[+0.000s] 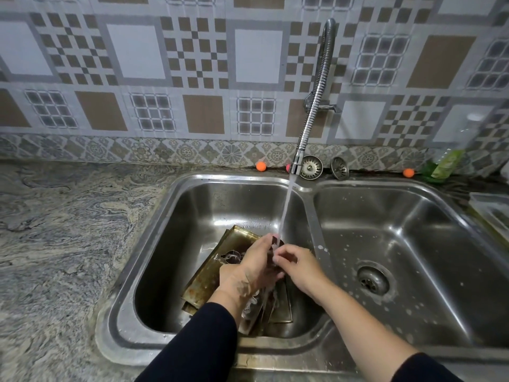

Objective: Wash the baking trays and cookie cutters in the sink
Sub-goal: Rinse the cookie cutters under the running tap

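Note:
Stacked, stained baking trays [206, 279] lie tilted in the left basin of the steel sink [176, 194]. A metal cookie cutter [232, 256] rests on the top tray. Above the trays, my left hand [253, 267] grips a small dark cookie cutter [275, 240] under the running water [286, 208]. My right hand [301, 267] meets it from the right, its fingertips pinched on the same cutter. Most of that cutter is hidden by my fingers. More metal pieces [254, 307] show under my left wrist.
The flexible tap [316, 100] bends over the basin divider. Two sink strainers [311, 166] [340, 168] lean on the back ledge, with orange balls [260, 166] nearby. A green soap bottle [446, 164] and a clear container [493, 213] stand at right. The right basin has a drain [373, 279]. A granite counter [63, 230] lies to the left.

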`<state>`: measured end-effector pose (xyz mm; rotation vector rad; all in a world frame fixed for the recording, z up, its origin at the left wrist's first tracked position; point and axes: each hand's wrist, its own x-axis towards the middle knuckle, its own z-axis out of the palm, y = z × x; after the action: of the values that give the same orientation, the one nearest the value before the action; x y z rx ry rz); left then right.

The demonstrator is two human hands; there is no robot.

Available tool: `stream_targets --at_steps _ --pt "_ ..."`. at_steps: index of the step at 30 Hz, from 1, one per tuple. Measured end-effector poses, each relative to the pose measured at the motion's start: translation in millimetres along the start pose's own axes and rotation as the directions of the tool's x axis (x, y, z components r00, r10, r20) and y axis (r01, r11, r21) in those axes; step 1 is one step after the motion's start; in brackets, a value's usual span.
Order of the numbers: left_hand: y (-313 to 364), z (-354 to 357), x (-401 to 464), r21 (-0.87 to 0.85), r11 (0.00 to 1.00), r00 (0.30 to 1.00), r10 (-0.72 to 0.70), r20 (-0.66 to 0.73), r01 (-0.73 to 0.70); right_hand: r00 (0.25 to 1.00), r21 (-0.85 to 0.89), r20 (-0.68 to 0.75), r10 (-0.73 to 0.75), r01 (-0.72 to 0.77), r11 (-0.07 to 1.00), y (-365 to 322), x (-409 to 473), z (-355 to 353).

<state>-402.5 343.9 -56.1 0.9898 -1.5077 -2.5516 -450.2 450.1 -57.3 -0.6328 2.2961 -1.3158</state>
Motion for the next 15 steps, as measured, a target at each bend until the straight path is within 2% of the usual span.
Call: stream_targets --at_steps 2,3,4,5,7,8,10,11,15 --pt "-2.2 -5.6 2.7 -0.019 0.997 0.997 0.07 0.029 -0.07 0.997 0.035 -0.065 0.046 -0.044 0.998 -2.3 2.6 -4.1" --pt "-3.4 -7.2 1.9 -0.026 0.996 0.995 0.092 0.044 -0.091 0.988 0.115 -0.083 0.132 -0.122 0.986 -5.7 4.2 -6.6" --pt "-5.1 -8.3 1.7 -0.023 0.994 0.993 0.106 0.054 -0.105 0.967 0.204 -0.042 0.25 -0.236 0.95 -9.9 4.9 -8.6" --pt "-7.8 -8.0 1.2 -0.021 0.993 0.991 0.118 0.067 -0.117 0.933 0.277 0.058 0.355 -0.357 0.892 -14.8 5.2 -10.0" --pt "-14.2 -7.5 1.5 -0.002 0.987 0.984 0.162 0.071 -0.162 0.848 0.376 0.253 0.465 -0.529 0.761 -25.8 7.0 -12.2" --pt "-17.3 -7.4 2.2 0.017 0.981 0.979 0.192 0.063 -0.193 0.82 0.431 0.291 0.493 -0.573 0.698 -28.2 9.9 -12.3" --pt "-21.2 -7.5 2.0 0.092 0.964 0.968 0.251 0.019 -0.251 0.799 0.53 0.291 0.527 -0.593 0.606 -32.0 13.2 -11.6" --pt "-22.0 -7.3 1.5 0.114 0.958 0.964 0.265 0.007 -0.264 0.809 0.552 0.265 0.524 -0.573 0.606 -31.4 15.3 -9.3" --pt "-15.0 -1.0 -7.6 0.058 0.973 0.975 0.222 0.013 -0.223 0.902 0.507 0.107 0.418 -0.412 0.757 -24.6 19.9 3.2"
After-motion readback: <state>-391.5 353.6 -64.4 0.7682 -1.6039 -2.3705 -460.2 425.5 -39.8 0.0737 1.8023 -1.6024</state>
